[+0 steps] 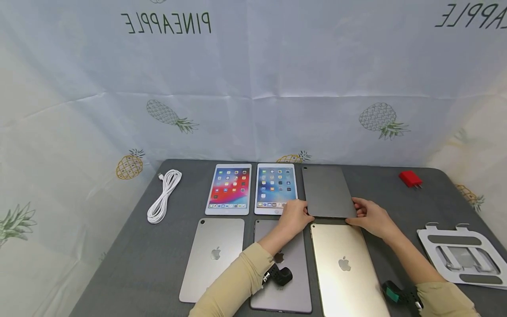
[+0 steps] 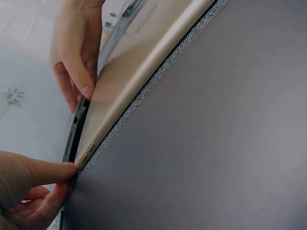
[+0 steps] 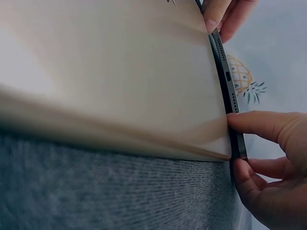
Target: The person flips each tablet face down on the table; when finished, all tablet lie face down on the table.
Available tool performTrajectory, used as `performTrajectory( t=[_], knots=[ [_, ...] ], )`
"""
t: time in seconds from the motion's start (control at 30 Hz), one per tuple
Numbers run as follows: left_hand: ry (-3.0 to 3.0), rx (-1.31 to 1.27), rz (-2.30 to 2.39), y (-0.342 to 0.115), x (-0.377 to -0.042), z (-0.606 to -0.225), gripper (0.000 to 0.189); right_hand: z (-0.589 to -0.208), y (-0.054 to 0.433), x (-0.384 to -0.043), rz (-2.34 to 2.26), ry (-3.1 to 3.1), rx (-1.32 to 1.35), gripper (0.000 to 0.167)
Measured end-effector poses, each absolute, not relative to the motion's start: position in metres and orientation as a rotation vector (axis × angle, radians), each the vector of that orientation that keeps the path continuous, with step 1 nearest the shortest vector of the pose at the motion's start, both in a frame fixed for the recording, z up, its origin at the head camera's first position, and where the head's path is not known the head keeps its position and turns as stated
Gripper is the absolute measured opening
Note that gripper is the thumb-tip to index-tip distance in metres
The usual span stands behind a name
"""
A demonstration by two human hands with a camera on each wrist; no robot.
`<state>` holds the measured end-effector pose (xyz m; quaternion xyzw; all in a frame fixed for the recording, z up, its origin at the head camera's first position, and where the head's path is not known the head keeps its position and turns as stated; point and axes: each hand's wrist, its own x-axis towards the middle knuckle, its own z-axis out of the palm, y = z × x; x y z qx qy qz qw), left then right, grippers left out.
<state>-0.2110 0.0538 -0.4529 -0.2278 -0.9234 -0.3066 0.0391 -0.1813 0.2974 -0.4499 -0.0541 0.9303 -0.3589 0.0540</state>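
Note:
A dark grey tablet [image 1: 326,189] lies face down in the back row, camera corner at far left. My left hand [image 1: 295,215] pinches its near left corner between thumb and fingers. At the near right corner, my right hand [image 1: 372,218] grips it the same way; the right wrist view shows the thumb and fingers on the tablet's edge [image 3: 228,76], with its port and speaker holes. Just in front lies a gold tablet [image 1: 348,273], back up, close to both hands. Beneath my left forearm is a grey tablet [image 1: 283,286], partly hidden by the sleeve.
Two white tablets with lit screens, one red-blue [image 1: 229,187] and one blue [image 1: 276,185], lie left of the dark one. A silver tablet [image 1: 215,255] is front left. A coiled white cable [image 1: 164,198], red charger [image 1: 410,178] and folding stand [image 1: 463,240] flank them on the grey table [image 1: 130,273].

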Motion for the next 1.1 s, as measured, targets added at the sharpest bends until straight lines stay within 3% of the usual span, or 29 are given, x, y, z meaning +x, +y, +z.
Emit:
performTrajectory(
  t=[0.4,0.57,0.77,1.1],
  knots=[
    [-2.847,-0.708,-0.985,0.056,-0.212,-0.455,0.033,-0.448,0.297,-0.179,-1.013,2.889,-0.162,0.069],
    [-2.847,-0.724,-1.082,0.051,-0.212,-0.454,0.018,-0.446,0.293,-0.179,-0.971,2.935,-0.179,0.067],
    [-2.8,-0.642,-1.449,0.034,-0.212,-0.448,0.063,-0.436,0.279,-0.182,-0.981,2.977,-0.171,0.073],
    [-2.661,-0.41,-1.833,-0.014,-0.221,-0.414,0.069,-0.413,0.241,-0.192,-1.388,2.759,-0.137,0.08]
  ],
)
